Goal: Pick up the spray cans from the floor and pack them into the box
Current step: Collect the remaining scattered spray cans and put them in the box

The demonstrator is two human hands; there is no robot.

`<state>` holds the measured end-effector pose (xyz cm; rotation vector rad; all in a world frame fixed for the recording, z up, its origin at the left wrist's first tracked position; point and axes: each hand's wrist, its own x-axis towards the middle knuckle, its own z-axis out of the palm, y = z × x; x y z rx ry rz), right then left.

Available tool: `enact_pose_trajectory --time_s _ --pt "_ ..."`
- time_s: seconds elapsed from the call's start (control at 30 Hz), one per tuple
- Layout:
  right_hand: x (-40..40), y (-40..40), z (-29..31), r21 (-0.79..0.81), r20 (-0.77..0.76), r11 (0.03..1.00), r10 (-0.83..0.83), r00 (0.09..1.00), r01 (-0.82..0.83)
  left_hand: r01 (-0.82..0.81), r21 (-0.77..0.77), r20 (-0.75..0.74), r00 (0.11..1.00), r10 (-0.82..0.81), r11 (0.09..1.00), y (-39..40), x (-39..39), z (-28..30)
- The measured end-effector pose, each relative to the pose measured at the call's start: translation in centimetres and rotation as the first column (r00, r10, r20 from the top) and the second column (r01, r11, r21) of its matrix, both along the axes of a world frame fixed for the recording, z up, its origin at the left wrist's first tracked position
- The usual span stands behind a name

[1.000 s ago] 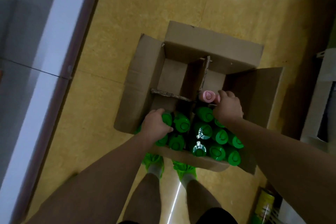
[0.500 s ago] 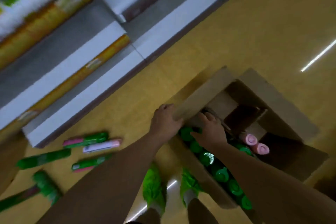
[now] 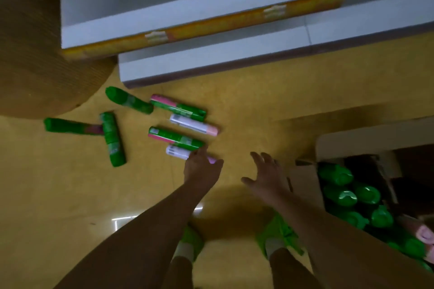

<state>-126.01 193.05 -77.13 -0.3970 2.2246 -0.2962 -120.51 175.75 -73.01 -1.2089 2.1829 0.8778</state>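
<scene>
L hand [image 3: 202,169] on white/pink can [image 3: 178,153], lying flat

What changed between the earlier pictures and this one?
Both hands left the box and swung toward the cans on the floor. The left hand now reaches onto the nearest white-and-pink can; whether it has a grip is unclear. The right hand hovers open, holding nothing. The packed green cans stayed in the box.

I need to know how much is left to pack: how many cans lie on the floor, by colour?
Green cans: 3
Green-and-pink cans: 2
Pale pink-capped cans: 2
Total: 7
</scene>
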Motion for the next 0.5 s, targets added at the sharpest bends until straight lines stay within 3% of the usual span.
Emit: enact_pose_trajectory --time_s 0.23,0.33,0.5 --pt "2.5 -11.6 -10.4 -0.061 -0.041 0.989 0.134 0.990 -0.136 -0.337 0.037 -0.060 0.939 0.339 0.941 -9.0 4.9 -11.0" --pt "2.5 -16.3 -16.9 -0.121 -0.095 0.976 0.170 0.981 -0.180 -0.580 0.142 -0.053 0.804 0.592 0.802 -10.8 6.1 -17.9" --pt "2.2 -22.6 -25.8 -0.108 -0.206 0.933 0.316 0.926 -0.343 -0.826 0.326 -0.030 0.477 0.878 0.460 -12.6 7.6 -28.8"
